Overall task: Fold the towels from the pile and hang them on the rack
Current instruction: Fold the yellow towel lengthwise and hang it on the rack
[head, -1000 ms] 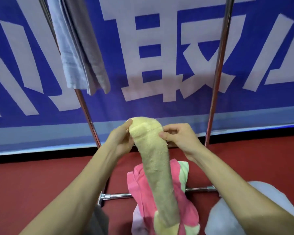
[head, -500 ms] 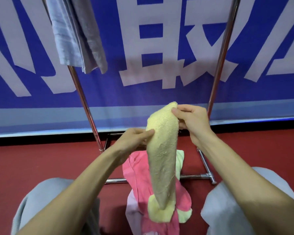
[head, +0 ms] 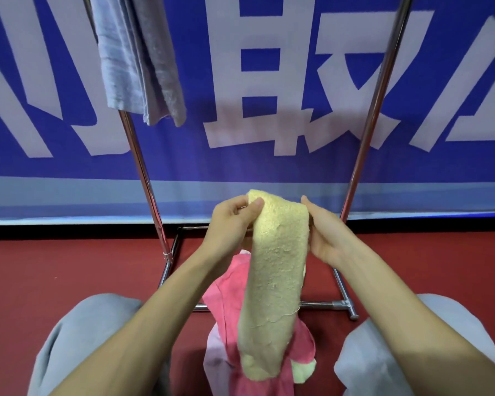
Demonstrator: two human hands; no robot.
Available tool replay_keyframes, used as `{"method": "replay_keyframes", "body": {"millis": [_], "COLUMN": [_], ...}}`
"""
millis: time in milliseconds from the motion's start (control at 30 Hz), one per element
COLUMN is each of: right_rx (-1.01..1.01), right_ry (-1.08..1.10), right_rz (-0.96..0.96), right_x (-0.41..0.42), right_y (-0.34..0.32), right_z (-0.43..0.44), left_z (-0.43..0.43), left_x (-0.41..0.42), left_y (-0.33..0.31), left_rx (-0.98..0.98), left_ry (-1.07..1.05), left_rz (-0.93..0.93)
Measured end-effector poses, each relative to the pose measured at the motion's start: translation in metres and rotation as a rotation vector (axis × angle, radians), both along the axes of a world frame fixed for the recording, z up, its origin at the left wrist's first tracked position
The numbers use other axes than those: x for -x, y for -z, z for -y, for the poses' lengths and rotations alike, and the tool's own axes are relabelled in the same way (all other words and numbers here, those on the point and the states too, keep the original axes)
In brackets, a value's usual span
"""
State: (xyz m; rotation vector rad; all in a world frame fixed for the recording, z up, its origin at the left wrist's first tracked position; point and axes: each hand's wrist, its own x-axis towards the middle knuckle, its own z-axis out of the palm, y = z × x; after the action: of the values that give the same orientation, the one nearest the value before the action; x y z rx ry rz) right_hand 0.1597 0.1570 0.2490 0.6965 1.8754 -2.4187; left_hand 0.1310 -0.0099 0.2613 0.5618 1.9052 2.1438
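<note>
A yellow fluffy towel (head: 275,281) hangs as a long narrow strip in front of me. My left hand (head: 232,224) pinches its top left corner, thumb on the front. My right hand (head: 323,232) holds the top right edge, fingers behind the cloth. Below it on the red floor lies the pile: a pink towel (head: 229,304), a pale green one (head: 303,370) and a whitish one (head: 215,355). The chrome rack (head: 143,164) stands just beyond, with a folded grey-blue towel (head: 135,58) hanging at its upper left.
The rack's right post (head: 375,115) and its floor bars (head: 323,303) frame the pile. A blue banner with large white characters (head: 269,81) fills the background. My knees in grey trousers (head: 77,338) flank the pile on both sides.
My left hand has risen from mid-strip to the towel's top left corner. My right hand has dropped level with it, so the top edge now lies spread between both hands.
</note>
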Motion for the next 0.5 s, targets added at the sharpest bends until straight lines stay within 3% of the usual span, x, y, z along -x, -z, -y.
{"method": "replay_keyframes", "body": {"millis": [167,367,500], "right_rx": [0.005,-0.037,-0.121], "right_ry": [-0.191,-0.301,-0.307], "right_rz": [0.03,-0.102,-0.156], "right_x": [-0.007,-0.013,-0.014], "right_y": [0.0,-0.008,-0.008], "right_z": [0.007,0.014,0.016], "left_z": [0.006,0.02,0.023], "left_x": [0.004,0.017,0.023], "left_y": [-0.008,-0.009,-0.008], "left_rx": [-0.088,-0.102,-0.172], "left_ry": [-0.06,-0.156,-0.31], "left_rz": [0.126,0.189,0.327]}}
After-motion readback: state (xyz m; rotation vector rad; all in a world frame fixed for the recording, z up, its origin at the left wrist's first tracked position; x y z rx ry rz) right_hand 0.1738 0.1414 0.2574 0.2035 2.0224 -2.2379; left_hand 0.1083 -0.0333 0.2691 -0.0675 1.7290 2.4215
